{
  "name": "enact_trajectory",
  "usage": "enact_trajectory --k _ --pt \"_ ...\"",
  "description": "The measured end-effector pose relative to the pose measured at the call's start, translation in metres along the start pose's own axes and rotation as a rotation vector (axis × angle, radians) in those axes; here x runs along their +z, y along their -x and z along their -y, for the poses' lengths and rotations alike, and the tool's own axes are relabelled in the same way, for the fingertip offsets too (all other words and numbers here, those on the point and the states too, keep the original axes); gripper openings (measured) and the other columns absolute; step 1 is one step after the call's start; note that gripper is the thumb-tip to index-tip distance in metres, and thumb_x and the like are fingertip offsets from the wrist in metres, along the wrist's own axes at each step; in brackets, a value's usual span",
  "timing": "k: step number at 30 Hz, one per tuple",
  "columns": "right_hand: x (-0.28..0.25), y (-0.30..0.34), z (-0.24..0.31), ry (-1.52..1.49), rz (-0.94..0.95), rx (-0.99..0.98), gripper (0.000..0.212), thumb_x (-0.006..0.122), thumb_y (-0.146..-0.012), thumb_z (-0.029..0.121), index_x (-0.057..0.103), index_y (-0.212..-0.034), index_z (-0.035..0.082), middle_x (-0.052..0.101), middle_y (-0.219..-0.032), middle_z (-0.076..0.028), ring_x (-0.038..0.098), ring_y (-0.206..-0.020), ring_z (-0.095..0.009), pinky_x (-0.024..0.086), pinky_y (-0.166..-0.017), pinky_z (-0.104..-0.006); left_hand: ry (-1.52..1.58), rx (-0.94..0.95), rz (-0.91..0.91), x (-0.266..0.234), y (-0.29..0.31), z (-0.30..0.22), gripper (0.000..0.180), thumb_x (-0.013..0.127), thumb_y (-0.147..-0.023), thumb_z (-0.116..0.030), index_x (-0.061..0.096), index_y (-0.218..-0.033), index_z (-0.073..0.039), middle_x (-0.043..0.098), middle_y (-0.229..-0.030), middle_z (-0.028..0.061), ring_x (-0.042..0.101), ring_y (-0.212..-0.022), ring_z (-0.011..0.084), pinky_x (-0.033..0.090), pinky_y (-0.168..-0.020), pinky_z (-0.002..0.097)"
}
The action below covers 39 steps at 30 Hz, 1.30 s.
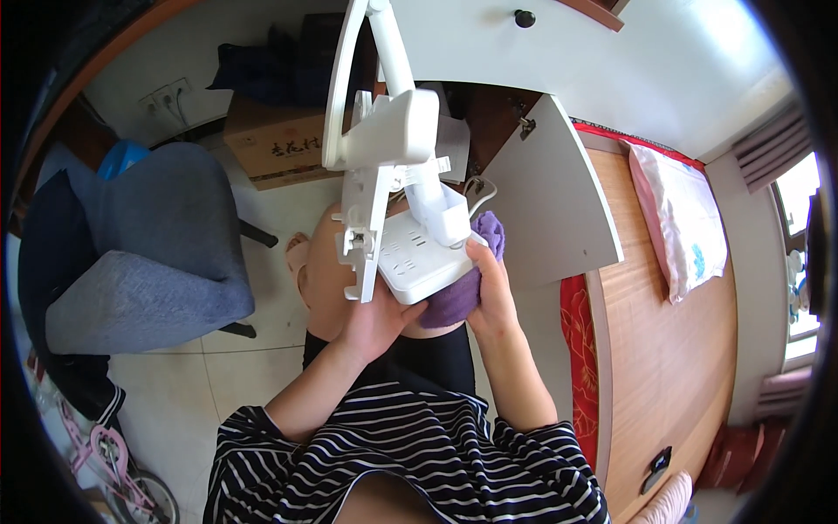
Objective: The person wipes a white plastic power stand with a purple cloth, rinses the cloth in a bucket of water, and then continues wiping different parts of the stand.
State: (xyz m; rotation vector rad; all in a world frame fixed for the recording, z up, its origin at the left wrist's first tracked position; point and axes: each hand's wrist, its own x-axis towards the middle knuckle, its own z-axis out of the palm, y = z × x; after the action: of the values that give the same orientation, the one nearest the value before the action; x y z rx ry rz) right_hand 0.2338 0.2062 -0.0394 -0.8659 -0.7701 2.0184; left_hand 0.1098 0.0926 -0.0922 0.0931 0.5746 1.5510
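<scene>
A white desk stand with socket slots in its square base is held above my lap. A jointed white arm and a bracket-like part rise from it toward the top of the view. My left hand grips the base from below on its near left side, with most fingers hidden beneath it. At the right edge, my right hand is closed around a bunched purple cloth. Its thumb rests by the base's corner, and the cloth lies against the underside and right side of the base.
On the left stands a blue-grey upholstered chair, with a pink bicycle behind it. A cardboard box sits ahead. An open white cabinet door juts out at right, beside a wooden bed platform with a pillow.
</scene>
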Motion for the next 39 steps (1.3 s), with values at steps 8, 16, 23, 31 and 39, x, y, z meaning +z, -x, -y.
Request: enact_trajectory --k 8,16,23,31,39 --pt "0.003 0.011 0.000 0.003 0.021 0.021 0.051 0.059 -0.092 0.016 0.042 -0.137 -0.001 0.056 -0.128 -0.015 0.056 -0.116 -0.026 0.045 -0.100 -0.0381 0.169 0.277 0.058 0.010 -0.018 0.001 0.063 0.040 -0.098 -0.054 0.039 -0.144 -0.012 0.049 -0.142 0.0042 0.045 -0.131 0.0222 0.036 -0.108 0.0429" --pt "-0.009 0.025 0.007 0.136 -0.004 0.041 0.056 0.063 -0.095 0.020 0.036 -0.141 0.005 0.052 -0.131 -0.011 0.052 -0.118 -0.021 0.044 -0.100 -0.0356 0.225 0.190 -0.089 0.028 -0.012 0.000 0.050 0.046 -0.098 -0.042 0.046 -0.138 -0.011 0.057 -0.132 0.0038 0.055 -0.121 0.0201 0.044 -0.102 0.0378" --pt "0.017 0.054 0.065 0.350 -0.006 -0.346 0.055 0.046 -0.090 0.006 0.027 -0.142 0.009 0.045 -0.128 -0.014 0.052 -0.112 -0.023 0.045 -0.097 -0.0377 0.211 0.179 -0.149 0.015 -0.017 0.000 0.049 0.050 -0.097 -0.040 0.047 -0.136 -0.011 0.058 -0.129 0.0045 0.058 -0.116 0.0208 0.051 -0.094 0.0358" --pt "0.032 0.052 0.046 0.616 0.060 -0.835 0.042 0.053 -0.091 -0.004 0.041 -0.130 0.006 0.048 -0.127 -0.013 0.050 -0.118 -0.024 0.041 -0.101 -0.0360 0.257 0.127 -0.085 0.013 -0.020 0.001 0.052 0.046 -0.098 -0.039 0.043 -0.139 -0.007 0.056 -0.132 0.0093 0.055 -0.122 0.0237 0.045 -0.103 0.0393" --pt "0.016 0.044 0.017 1.547 -0.137 -0.931 0.049 0.073 -0.078 0.021 0.054 -0.116 -0.003 0.045 -0.129 -0.021 0.045 -0.118 -0.042 0.034 -0.102 -0.0504 0.155 0.188 -0.114 0.019 -0.014 0.002 0.048 0.035 -0.104 -0.040 0.042 -0.140 -0.009 0.054 -0.135 0.0095 0.052 -0.125 0.0241 0.044 -0.106 0.0422"
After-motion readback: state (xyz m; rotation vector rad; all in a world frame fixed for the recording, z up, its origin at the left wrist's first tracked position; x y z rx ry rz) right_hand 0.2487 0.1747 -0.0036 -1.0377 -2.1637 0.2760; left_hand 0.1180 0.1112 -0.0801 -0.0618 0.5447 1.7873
